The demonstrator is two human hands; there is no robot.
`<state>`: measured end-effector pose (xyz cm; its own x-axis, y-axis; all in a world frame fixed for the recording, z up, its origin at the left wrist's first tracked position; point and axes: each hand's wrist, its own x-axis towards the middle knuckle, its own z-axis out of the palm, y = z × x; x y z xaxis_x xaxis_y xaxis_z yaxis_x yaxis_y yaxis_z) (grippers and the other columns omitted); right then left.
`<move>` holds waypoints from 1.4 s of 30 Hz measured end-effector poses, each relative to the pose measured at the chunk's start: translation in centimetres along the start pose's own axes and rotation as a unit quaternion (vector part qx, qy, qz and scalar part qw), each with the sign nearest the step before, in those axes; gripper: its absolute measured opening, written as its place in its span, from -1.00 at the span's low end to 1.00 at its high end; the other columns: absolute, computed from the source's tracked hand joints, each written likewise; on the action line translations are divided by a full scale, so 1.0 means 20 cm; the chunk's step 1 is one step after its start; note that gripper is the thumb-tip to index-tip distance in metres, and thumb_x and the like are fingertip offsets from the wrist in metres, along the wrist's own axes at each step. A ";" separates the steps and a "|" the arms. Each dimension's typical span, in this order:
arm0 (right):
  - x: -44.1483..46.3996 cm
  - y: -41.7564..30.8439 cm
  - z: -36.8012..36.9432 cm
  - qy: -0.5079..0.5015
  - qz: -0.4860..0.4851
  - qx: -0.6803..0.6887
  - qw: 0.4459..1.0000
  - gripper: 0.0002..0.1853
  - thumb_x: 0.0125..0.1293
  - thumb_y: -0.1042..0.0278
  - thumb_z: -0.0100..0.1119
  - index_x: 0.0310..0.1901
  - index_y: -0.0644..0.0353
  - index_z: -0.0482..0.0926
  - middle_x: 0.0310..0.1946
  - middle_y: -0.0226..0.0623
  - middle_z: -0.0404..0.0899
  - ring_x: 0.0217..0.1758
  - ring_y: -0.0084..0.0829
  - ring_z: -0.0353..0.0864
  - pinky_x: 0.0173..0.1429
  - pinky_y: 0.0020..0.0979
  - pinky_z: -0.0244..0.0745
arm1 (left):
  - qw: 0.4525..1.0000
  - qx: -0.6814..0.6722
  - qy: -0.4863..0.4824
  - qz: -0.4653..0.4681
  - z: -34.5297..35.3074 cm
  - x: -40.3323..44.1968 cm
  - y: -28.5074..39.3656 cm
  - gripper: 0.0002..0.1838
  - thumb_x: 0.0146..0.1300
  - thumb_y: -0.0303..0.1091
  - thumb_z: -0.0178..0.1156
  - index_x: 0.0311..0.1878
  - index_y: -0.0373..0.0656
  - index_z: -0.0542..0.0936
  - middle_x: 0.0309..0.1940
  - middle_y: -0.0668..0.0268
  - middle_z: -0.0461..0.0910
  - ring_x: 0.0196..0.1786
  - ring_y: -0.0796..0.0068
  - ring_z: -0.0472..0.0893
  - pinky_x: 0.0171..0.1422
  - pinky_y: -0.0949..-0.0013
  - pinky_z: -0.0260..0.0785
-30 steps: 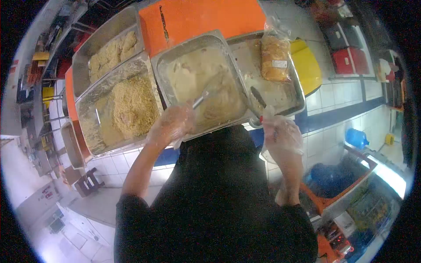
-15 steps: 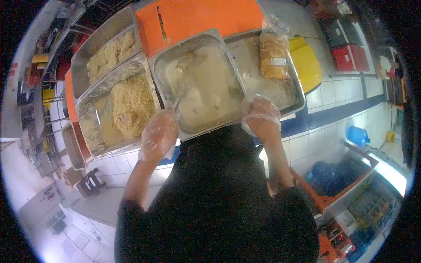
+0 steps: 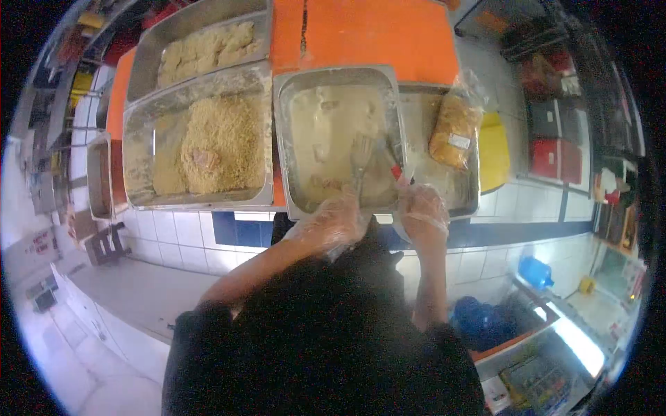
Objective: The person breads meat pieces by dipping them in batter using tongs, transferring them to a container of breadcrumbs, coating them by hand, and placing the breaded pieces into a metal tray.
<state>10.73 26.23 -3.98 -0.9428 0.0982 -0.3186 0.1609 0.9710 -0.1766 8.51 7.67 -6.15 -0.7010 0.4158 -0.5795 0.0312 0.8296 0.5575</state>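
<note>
Both my hands wear clear plastic gloves at the near edge of a steel pan of pale, creamy batter, in which several lumps show. My left hand is closed round a metal fork-like utensil, its broad head over the batter. To the right, my right hand grips a red-handled metal utensil; its head is near the fork-like one, and whether they touch I cannot tell. The left neighbouring pan holds coarse yellowish crumbs with a pinkish piece on top.
Behind the crumb pan, another steel pan holds a row of coated pieces. A bag of orange-brown food lies in the right-hand pan. An orange surface extends behind, and a yellow object is at the right.
My left hand has moved right, from the pan's left corner to its near edge, bringing its utensil over the batter. A red-handled utensil now shows in my right hand. The view has turned and shifted.
</note>
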 end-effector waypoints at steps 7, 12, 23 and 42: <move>-0.03 0.06 0.10 0.100 -0.048 -0.004 0.994 -0.79 0.16 0.23 0.12 -0.21 0.10 0.54 -0.25 -0.18 0.54 -0.11 -0.15 0.51 -0.10 -0.13 0.44 | 0.988 -0.080 -0.094 0.097 0.07 0.14 0.04 -0.51 0.11 -0.13 0.17 -0.22 -0.52 0.47 -0.54 -0.09 0.54 -0.44 -0.04 0.59 -0.33 0.09 0.47; 0.00 0.02 0.06 0.073 -0.060 -0.026 0.995 -0.81 0.21 0.23 0.02 -0.24 0.03 0.59 -0.31 -0.19 0.56 -0.23 -0.10 0.56 -0.16 -0.13 0.48 | 0.931 -0.313 -0.178 -0.060 0.09 0.21 0.08 -0.52 0.17 -0.11 0.18 -0.22 -0.48 0.44 -0.61 0.06 0.52 -0.57 0.11 0.57 -0.49 0.14 0.45; 0.03 -0.01 -0.03 0.051 -0.088 0.018 0.995 -0.72 0.17 0.24 0.09 -0.09 0.10 0.52 -0.21 -0.12 0.54 -0.11 -0.07 0.52 -0.08 -0.11 0.40 | 0.940 -0.280 -0.150 0.125 0.08 0.31 0.09 -0.64 0.25 -0.06 0.08 -0.27 -0.24 0.52 -0.53 0.21 0.54 -0.56 0.37 0.55 -0.50 0.29 0.38; 0.05 -0.59 -0.06 0.275 -0.211 -0.099 0.933 -0.54 0.16 0.38 0.08 0.15 0.14 0.43 0.04 -0.15 0.48 0.06 -0.13 0.47 0.14 -0.10 0.32 | 0.945 -0.075 0.260 0.182 -0.86 -0.32 -1.34 -0.61 0.30 -0.10 -0.02 0.02 -0.19 0.46 -0.09 0.17 0.51 -0.02 0.25 0.49 0.13 0.27 0.30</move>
<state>7.59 15.19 -1.19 -0.9256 -0.2580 0.2770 -0.2644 0.9643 0.0147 -0.08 -23.57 -7.10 -0.9199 0.3918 0.0159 0.2637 0.5882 0.7645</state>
